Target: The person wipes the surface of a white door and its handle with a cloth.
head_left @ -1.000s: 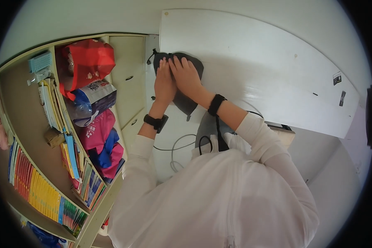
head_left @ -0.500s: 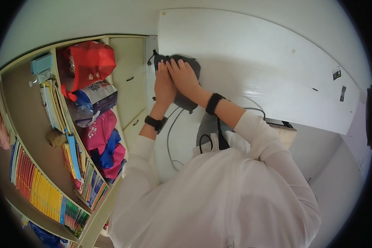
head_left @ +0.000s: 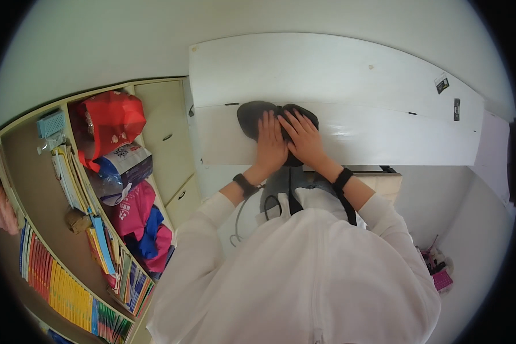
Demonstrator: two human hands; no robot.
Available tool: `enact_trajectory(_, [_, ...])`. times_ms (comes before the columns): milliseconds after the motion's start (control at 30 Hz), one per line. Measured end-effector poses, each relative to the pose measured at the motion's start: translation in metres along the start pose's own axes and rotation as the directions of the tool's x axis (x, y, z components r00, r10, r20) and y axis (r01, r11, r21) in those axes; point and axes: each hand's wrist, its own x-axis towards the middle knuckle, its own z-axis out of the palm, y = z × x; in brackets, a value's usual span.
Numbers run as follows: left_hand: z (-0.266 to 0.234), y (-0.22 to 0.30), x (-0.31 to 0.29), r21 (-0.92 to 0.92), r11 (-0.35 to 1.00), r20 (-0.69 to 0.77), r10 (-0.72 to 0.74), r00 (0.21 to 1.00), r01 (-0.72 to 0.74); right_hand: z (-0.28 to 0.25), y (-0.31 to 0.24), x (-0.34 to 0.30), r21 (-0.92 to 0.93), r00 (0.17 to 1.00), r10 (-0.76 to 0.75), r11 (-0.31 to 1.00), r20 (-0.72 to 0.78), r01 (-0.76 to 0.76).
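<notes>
A black, two-lobed thing (head_left: 252,117) with rounded ends lies on the white tabletop (head_left: 384,137) in front of me; I cannot make out its exact kind. My left hand (head_left: 272,142) rests on its left lobe with the fingers stretched forward. On the right lobe lies my right hand (head_left: 305,139), its fingers slightly spread. The hands nearly meet over the middle of the thing, and their thumbs are hard to make out. A dark band (head_left: 245,184) circles the left wrist and another black band (head_left: 343,179) the right.
At the left stands a cream shelf unit (head_left: 160,112) with a red bag (head_left: 117,117), a pink bag (head_left: 135,209) and rows of books (head_left: 69,292). A grey cable (head_left: 238,223) hangs below the tabletop's left part. Pink and dark items (head_left: 438,269) lie low at the right.
The black thing has moved right along the tabletop, away from its left end, with both hands on it. It now lies crosswise, its two lobes side by side. My view has turned.
</notes>
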Motion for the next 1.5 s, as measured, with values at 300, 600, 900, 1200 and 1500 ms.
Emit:
enact_trajectory(300, [-0.019, -0.038, 0.160, 0.122, 0.990, -0.260, 0.097, 0.961, -0.067, -0.015, 0.070, 0.144, -0.105, 0.981, -0.031, 0.994, -0.193, 0.010])
enact_trajectory(600, [0.004, 0.010, 0.048, 0.098, 0.992, 0.047, 0.081, 0.996, -0.085, -0.002, 0.020, 0.016, -0.100, 0.987, 0.106, 0.988, -0.125, -0.119])
enact_trajectory(900, [-0.010, -0.030, 0.159, 0.255, 0.964, -0.182, 0.129, 0.975, -0.080, -0.019, 0.071, 0.135, -0.152, 0.982, 0.034, 0.986, -0.185, -0.063])
enact_trajectory(1200, [-0.010, -0.018, 0.162, 0.222, 0.975, -0.157, 0.035, 0.987, 0.001, -0.015, 0.083, 0.135, -0.146, 0.968, -0.014, 0.989, -0.252, -0.023])
enact_trajectory(1500, [0.064, 0.107, 0.202, 0.132, 0.983, -0.224, 0.155, 0.962, -0.127, -0.104, 0.184, 0.052, -0.082, 0.979, 0.048, 0.995, -0.196, -0.065])
